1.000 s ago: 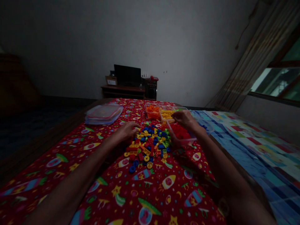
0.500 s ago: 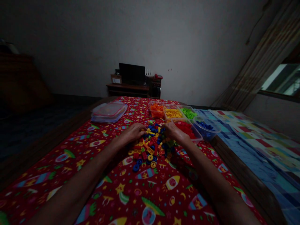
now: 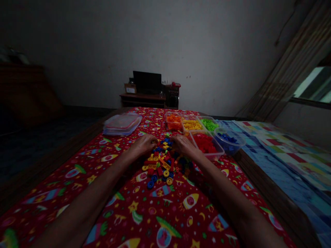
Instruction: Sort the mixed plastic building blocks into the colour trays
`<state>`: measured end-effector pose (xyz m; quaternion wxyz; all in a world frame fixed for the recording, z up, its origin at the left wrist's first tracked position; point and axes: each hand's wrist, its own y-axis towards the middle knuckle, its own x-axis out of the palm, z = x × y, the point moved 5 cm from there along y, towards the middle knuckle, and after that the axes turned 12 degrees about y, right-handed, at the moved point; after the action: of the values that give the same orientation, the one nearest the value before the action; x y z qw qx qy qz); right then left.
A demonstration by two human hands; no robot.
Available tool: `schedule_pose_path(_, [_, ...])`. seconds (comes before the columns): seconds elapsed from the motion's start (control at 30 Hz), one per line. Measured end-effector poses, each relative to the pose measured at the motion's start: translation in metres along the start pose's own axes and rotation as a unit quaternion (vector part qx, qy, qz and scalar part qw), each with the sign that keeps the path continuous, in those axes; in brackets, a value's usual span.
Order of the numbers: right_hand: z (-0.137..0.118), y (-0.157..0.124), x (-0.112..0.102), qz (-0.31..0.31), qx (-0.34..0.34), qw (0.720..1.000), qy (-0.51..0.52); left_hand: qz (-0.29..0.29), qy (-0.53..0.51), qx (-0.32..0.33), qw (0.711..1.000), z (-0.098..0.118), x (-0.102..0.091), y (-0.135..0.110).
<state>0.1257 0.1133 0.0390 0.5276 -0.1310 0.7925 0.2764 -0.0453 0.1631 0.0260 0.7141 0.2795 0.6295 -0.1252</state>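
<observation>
Left hand (image 3: 144,144), right hand (image 3: 182,144) at bricks (image 3: 166,166)
Both reach forward, fingers (image 3: 153,139) curled; I cannot tell whether either grips anything.

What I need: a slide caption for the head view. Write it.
Left hand and right hand at a mixed-color pile of toy pieces on red patterned cloth, near color-sorted containers.

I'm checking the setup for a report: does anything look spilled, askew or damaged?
Nothing clearly stands out. Mixed bricks lie loose on the red cloth between the left hand and right hand, and the plastic tubs stand upright. Dim light could hide small damage.
</observation>
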Motion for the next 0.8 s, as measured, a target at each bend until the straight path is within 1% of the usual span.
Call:
schedule_pose_path(0.1, [0.005, -0.001, 0.013, 0.003, 0.002, 0.999, -0.037, 0.023, 0.028, 0.018, 0.999, 0.002, -0.004, 0.000])
schedule_pose_path(0.13, [0.006, -0.002, 0.015, 0.008, 0.009, 0.999, -0.049, 0.019, 0.033, 0.029, 0.999, 0.004, -0.005, 0.001])
schedule_pose_path(0.23, [0.009, -0.003, 0.018, 0.015, 0.030, 0.997, -0.067, -0.023, 0.055, 0.049, 0.997, 0.013, -0.005, -0.001])
schedule_pose_path(0.3, [0.010, -0.003, 0.017, 0.016, 0.050, 0.996, -0.066, -0.041, 0.090, 0.038, 0.994, 0.020, -0.006, -0.003])
schedule_pose_path(0.4, [0.010, -0.006, 0.015, 0.020, 0.064, 0.996, -0.056, -0.042, 0.133, 0.023, 0.990, 0.028, -0.008, -0.005])
schedule_pose_path(0.47, [0.009, -0.009, 0.012, 0.030, 0.060, 0.997, -0.039, -0.056, 0.122, 0.012, 0.991, 0.029, -0.007, -0.005])
schedule_pose_path(0.57, [0.007, -0.011, 0.006, 0.049, 0.045, 0.998, 0.004, -0.086, 0.072, -0.027, 0.993, 0.023, -0.002, -0.005])
schedule_pose_path(0.63, [0.006, -0.009, 0.003, 0.037, 0.047, 0.998, 0.034, -0.093, 0.042, -0.042, 0.994, 0.018, 0.002, -0.004])
schedule_pose_path(0.73, [0.009, -0.003, 0.002, 0.006, 0.079, 0.995, 0.060, -0.098, 0.014, -0.041, 0.994, 0.015, 0.007, -0.002])
schedule_pose_path(0.8, [0.011, 0.001, 0.001, 0.008, 0.086, 0.993, 0.079, -0.093, 0.000, -0.043, 0.995, 0.014, 0.007, -0.001])
